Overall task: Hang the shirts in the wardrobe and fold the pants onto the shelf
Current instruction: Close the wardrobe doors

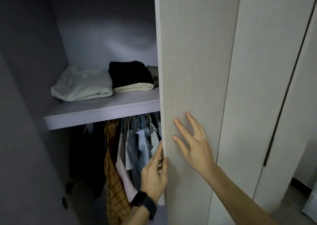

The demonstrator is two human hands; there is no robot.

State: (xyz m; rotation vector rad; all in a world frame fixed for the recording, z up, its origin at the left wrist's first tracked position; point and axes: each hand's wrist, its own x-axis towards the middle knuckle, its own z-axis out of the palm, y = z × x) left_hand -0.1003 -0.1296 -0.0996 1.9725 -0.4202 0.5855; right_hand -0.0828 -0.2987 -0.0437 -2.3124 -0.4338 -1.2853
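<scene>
The pale wood wardrobe door stands in front of me, partly covering the open compartment. My left hand, with a ring and a black watch, grips the door's left edge, thumb on the front and fingers behind it. My right hand presses flat on the door face with its fingers spread. On the shelf lie a folded pale garment and a black folded garment stacked on a cream one. Several shirts hang below, among them an orange plaid shirt.
Another folded piece is half hidden behind the door edge. A second pale door with a long dark handle stands to the right. The dark inner side wall with a metal fitting bounds the left.
</scene>
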